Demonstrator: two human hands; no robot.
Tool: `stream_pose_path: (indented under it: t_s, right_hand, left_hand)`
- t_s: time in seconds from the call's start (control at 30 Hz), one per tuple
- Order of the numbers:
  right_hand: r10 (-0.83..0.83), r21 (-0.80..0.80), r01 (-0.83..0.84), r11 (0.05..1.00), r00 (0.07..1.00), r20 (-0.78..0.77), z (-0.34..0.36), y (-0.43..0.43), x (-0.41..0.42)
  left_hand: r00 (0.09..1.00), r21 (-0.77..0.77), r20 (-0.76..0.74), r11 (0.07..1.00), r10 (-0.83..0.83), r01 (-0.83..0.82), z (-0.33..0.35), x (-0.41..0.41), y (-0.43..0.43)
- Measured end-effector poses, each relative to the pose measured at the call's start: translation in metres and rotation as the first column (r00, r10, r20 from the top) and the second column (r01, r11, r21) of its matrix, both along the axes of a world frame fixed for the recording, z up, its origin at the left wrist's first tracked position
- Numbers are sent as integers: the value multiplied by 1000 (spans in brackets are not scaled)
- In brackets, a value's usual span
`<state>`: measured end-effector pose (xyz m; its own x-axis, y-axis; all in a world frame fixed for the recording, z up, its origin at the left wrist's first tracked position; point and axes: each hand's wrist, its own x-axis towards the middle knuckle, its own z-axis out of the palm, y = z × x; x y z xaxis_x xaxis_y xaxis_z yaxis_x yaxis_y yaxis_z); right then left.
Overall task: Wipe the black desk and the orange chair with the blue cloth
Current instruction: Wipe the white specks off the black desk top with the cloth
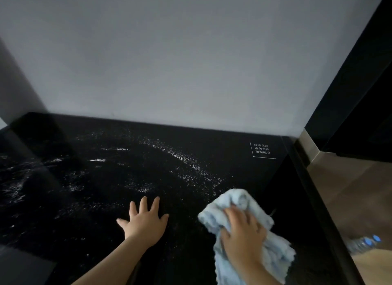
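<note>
- Blue cloth (239,202): a pale blue, fluffy cloth, bunched up, lies on the near right part of the black desk (84,189), with one end trailing back toward the person under the forearm.
- The right hand (244,236) sits on top of the cloth and presses it to the desk. Its fingers are curled into the folds and the thumb is tucked against the cloth's left side, so it grips the cloth.
- The left hand (146,221) lies flat on the desk, just left of the cloth and apart from it. Its fingers are straight and spread, and it holds nothing.
- The desk top is glossy black, and white specks (191,163) arc in streaks across its middle and left. They may be droplets or dust; the view is too dim to tell which.
- A small white-lined label (262,150) with printed characters sits near the desk's far right corner.
- A plain grey wall (191,62) rises behind the desk's far edge.
- To the right, past the desk's edge, is a wood-toned floor (350,189), and clear bottles with blue caps (364,242) lie on it.
</note>
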<state>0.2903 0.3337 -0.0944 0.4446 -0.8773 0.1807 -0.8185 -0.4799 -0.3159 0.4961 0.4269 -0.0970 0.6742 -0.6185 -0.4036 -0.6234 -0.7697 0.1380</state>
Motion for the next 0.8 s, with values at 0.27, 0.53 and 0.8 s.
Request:
stream_pose_path:
  t_s: [0.27,0.53,0.8]
  right_hand:
    - [-307,122,307,944,952,-13,-5,-79,-42]
    - [167,-45,-164,985,983,72,-3,-15,30]
    - [-348,113,338,934,934,87,-1,-106,-13]
  left_hand:
    - [999,23,27,999,32,-32,6,2,-7]
    - [989,71,-137,997,50,-41,27,19,-27]
    - [988,67,-154,998,27,-17,22,30,-30]
